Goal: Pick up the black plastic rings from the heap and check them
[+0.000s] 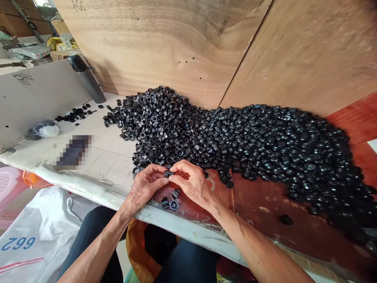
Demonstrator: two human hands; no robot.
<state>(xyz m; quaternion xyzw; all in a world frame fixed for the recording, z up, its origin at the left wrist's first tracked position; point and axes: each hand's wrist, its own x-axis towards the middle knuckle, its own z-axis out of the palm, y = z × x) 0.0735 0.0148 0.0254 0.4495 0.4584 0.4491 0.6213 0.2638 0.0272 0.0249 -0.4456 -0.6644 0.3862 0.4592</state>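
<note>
Between the fingertips of both hands sits a small black plastic cap [167,174], above the table's front part. My left hand [149,181] pinches it from the left, thumb below and fingers above. From the other side my right hand [190,179] closes on it with thumb and forefinger. Whether it is one part or two joined is too small to tell. Just below the hands, a few loose black caps [173,204] lie on the reddish-brown board [200,200]. Behind them rises a large heap of black ring-shaped parts [156,118].
More black caps [265,137] spread along the right against plywood panels [165,39]. A dark bottle [88,80] stands at the back left, near a small scatter of black pieces [75,114]. A clear plastic bundle [44,129] and a blurred flat item [73,152] lie left.
</note>
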